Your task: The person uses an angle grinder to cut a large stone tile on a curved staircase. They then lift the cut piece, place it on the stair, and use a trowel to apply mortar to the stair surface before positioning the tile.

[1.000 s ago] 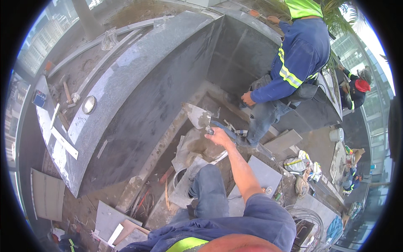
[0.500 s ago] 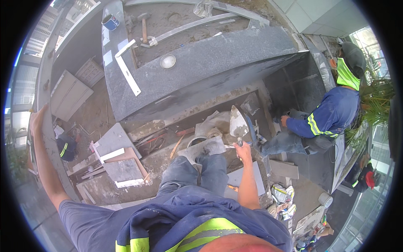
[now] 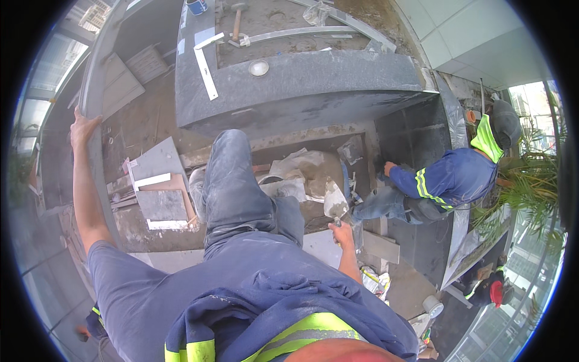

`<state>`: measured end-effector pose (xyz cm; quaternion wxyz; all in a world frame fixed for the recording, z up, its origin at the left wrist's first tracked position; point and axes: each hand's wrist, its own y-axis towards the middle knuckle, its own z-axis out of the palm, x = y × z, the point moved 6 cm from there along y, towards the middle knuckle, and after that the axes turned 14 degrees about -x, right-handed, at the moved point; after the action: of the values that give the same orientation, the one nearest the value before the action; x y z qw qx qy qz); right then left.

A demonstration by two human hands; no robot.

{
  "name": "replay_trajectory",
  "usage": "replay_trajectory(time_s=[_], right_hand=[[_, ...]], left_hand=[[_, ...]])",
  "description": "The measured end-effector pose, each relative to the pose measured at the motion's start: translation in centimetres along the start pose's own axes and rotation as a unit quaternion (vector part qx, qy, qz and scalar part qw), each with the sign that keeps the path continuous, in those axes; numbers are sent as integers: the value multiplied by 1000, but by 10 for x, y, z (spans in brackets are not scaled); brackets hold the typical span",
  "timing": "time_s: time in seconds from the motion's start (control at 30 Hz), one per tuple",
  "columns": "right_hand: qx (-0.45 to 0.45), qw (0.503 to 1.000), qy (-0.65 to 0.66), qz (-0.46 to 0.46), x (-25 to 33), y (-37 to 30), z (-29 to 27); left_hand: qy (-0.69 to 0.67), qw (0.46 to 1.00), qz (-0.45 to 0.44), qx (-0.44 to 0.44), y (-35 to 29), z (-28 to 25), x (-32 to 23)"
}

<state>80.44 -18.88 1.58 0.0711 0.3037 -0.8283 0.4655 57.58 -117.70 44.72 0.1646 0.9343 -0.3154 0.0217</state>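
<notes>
My right hand (image 3: 344, 234) is closed round the handle of a trowel (image 3: 335, 200), whose pointed blade is smeared with pale mortar and points away from me. Far out to the left, my left hand (image 3: 84, 128) holds on to a long grey rail (image 3: 95, 161), its arm stretched out. My left knee is raised in dusty jeans. Ahead, just left of the trowel blade, crumpled sheets (image 3: 295, 163) lie in a trough.
A dark stone ledge (image 3: 289, 78) crosses ahead, bearing a white L-shaped square (image 3: 206, 71) and a round white dish (image 3: 258, 67). Beyond lies a hammer (image 3: 236, 24). Cut slabs (image 3: 158, 163) lean at left. A co-worker (image 3: 461, 178) crouches close on the right; a white bucket (image 3: 432, 306) stands lower right.
My left leg has risen and moved forward. My left hand has moved along the rail. The trowel stays in my right hand, now closer to me. The view has shifted.
</notes>
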Motion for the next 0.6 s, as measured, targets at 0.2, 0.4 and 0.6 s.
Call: replay_trajectory(time_s=[0.2,0.4,0.6], right_hand=[[-107,984,10,-142,45,14,-86],[-249,948,37,-192,44,41,-171],[-245,957,104,-117,-1,21,-178]], left_hand=[[5,999,-53,-2,-17,-26,1],[-16,998,-65,19,-23,-31,-33],[-28,997,-67,7,-19,-16,-36]])
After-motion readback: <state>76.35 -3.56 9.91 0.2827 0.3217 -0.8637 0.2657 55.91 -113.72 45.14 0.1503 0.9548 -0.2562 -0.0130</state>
